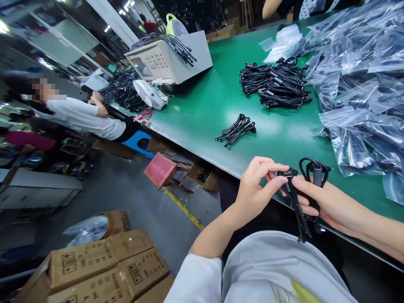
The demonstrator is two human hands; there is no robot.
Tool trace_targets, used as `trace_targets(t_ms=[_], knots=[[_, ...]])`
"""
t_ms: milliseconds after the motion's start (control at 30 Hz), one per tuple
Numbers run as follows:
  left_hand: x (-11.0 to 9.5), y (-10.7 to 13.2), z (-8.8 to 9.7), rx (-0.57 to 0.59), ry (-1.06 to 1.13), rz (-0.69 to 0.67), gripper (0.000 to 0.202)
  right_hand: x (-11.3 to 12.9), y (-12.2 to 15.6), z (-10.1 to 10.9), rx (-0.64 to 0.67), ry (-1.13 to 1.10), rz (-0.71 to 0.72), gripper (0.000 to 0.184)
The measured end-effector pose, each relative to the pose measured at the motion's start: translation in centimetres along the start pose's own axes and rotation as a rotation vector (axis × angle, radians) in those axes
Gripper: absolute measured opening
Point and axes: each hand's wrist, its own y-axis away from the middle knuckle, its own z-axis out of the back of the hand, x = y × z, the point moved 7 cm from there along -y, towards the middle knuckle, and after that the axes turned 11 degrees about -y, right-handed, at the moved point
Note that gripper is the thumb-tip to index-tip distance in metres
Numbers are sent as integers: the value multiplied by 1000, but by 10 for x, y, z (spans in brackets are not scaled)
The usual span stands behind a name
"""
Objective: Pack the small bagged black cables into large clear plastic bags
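Observation:
My left hand (259, 181) pinches the connector end of a black cable (296, 204) between thumb and fingers, and the metal-rimmed plug faces up. My right hand (322, 198) is closed around the same cable and a second looped black cable (317, 173), whose ends hang down by my lap. Both hands are close together over the front edge of the green table (202, 126). Beyond them lies a small bundle of black cables (238, 129). Farther back is a larger pile of coiled black cables (276, 84).
Clear plastic bags with dark contents (360, 92) are heaped at the right. A beige instrument (164, 59) with cables on top and a white fan (148, 93) stand at the left. A red-topped stool (160, 169), cardboard boxes (107, 265) and a co-worker (78, 113) are beyond the table.

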Motion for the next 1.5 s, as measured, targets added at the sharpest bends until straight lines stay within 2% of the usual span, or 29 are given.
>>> trace_targets(t_ms=[367, 500, 567, 633, 700, 767, 867, 1033, 1300, 1500], knots=[[10, -1, -4, 34, 124, 80, 23, 1, -2, -4, -26, -31, -17, 45], [25, 12, -8, 7, 283, 216, 47, 22, -2, -2, -42, -90, 102, 37], [28, 23, -17, 83, 346, 267, 59, 41, -2, 6, -106, -129, 226, 32], [27, 35, -29, 215, 354, 297, 66, 59, 0, 15, -186, -153, 341, 26], [24, 44, -38, 311, 333, 322, 60, 72, 2, 20, -242, -165, 413, 22], [22, 48, -42, 347, 318, 344, 43, 79, 4, 20, -257, -177, 438, 22], [19, 46, -43, 323, 314, 342, 28, 82, 6, 17, -252, -205, 437, 24], [19, 42, -33, 208, 239, 298, 30, 81, 4, 19, -265, -242, 435, 25], [18, 40, -26, 168, 191, 254, 29, 77, 0, 24, -270, -226, 409, 26], [19, 39, -26, 161, 197, 257, 27, 74, -6, 28, -262, -296, 386, 29]])
